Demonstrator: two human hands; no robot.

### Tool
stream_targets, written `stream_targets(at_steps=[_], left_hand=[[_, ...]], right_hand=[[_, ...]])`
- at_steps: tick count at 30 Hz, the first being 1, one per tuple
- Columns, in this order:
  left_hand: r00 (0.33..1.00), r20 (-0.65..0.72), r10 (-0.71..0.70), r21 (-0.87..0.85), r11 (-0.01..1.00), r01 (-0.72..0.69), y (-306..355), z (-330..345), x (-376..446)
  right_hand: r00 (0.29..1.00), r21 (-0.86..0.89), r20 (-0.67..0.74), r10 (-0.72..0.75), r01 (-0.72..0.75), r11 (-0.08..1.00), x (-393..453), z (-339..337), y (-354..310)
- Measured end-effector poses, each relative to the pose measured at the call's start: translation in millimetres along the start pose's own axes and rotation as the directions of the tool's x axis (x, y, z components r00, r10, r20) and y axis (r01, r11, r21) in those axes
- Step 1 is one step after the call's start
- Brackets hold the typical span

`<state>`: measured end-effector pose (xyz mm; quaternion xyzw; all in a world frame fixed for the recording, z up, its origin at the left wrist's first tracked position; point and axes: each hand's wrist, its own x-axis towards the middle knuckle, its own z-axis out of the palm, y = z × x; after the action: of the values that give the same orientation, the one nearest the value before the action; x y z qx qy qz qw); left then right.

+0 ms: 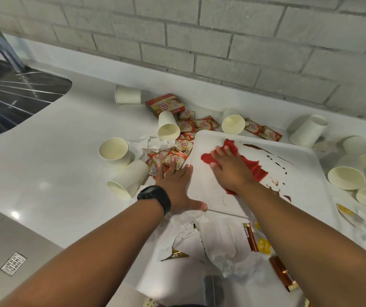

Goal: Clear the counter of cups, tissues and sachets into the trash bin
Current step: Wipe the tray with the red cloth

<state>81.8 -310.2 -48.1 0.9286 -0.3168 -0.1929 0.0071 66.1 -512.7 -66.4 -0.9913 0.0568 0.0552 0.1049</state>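
I see the white tabletop (pixel 51 156) running under a grey brick wall (pixel 221 41), with a steel sink (pixel 11 100) at the far left. In the middle lies a white tray (pixel 306 173), streaked with brown spills along its right part.

Both arms reach forward from the lower edge. My left hand (pixel 177 185), with a black watch (pixel 155 197) on the wrist, lies flat with fingers spread, the palm along the tray's left edge and the thumb at its near corner; its grip is wide and holds nothing. My right hand (pixel 228 167) presses palm-down on a red cloth (pixel 255 166) spread on the tray, fingers splayed, so that grip is flat on the cloth rather than closed around it.

Paper cups (pixel 168 126) lie scattered around the tray: several tipped on their sides to the left and behind it, and a cluster at the right, some upright. The open mouths that I can see look empty. Crumpled tissues (pixel 153 145) sit left of the tray and more lie near the front edge, among gold and brown wrappers (pixel 249 237).

Red and gold sachets (pixel 184 144) lie heaped between the left cups and the tray, reading "Coffee mate". A matching red box (pixel 165 105) behind them shows the letters "CHETS". The trash bin is not in view.
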Motion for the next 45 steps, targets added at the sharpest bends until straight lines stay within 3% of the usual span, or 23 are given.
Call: stream_targets(at_steps=[5,8,10,14,17,19,22,24,29,33,38,41,45], left_hand=[[1.0,0.002,0.0,-0.01,1.0,0.0,1,2,2],[1.0,0.017,-0.005,-0.002,1.0,0.006,1,1,1],[1.0,0.022,-0.003,-0.004,1.0,0.003,0,-1,0],[0.999,0.034,0.0,0.017,1.0,0.0,0,-6,0],[0.998,0.058,-0.005,0.145,0.989,-0.004,7,-16,0],[0.999,0.026,0.025,0.174,0.984,-0.029,18,-24,8],[0.994,-0.036,0.1,0.029,0.995,-0.099,45,-30,32],[0.992,0.02,0.122,-0.031,0.992,-0.121,56,-31,47],[0.959,0.231,0.165,0.119,0.973,-0.196,51,-46,62],[0.956,0.247,0.156,0.143,0.97,-0.196,54,-47,62],[0.959,0.225,0.173,0.124,0.971,-0.205,51,-45,62],[0.954,0.233,0.186,0.152,0.962,-0.225,50,-46,63],[0.953,0.243,0.181,0.171,0.959,-0.226,49,-46,65]], right_hand=[[0.958,0.068,0.074,-0.277,0.272,0.96,-49,2,-15],[0.935,0.075,0.115,-0.335,0.329,0.941,-77,-5,10],[0.953,0.01,0.087,-0.289,0.289,0.957,-76,-11,34],[0.999,-0.007,0.026,0.028,-0.028,1.0,-52,-20,58],[0.996,0.038,0.016,0.091,-0.091,0.995,-52,-13,55],[0.996,0.048,0.011,0.092,-0.093,0.995,-54,-10,52],[0.996,0.044,0.022,0.086,-0.087,0.995,-51,-13,55],[0.996,0.039,0.035,0.079,-0.08,0.996,-51,-13,55],[0.998,0.061,0.031,0.051,-0.052,0.997,-50,-15,56],[0.993,0.174,0.066,-0.101,0.088,0.981,-63,-11,39],[0.92,0.156,0.163,-0.356,0.333,0.93,-101,-12,47],[0.943,0.18,0.131,-0.306,0.281,0.943,-109,-21,81],[0.998,0.144,0.048,-0.048,0.041,0.989,-87,-27,91]])
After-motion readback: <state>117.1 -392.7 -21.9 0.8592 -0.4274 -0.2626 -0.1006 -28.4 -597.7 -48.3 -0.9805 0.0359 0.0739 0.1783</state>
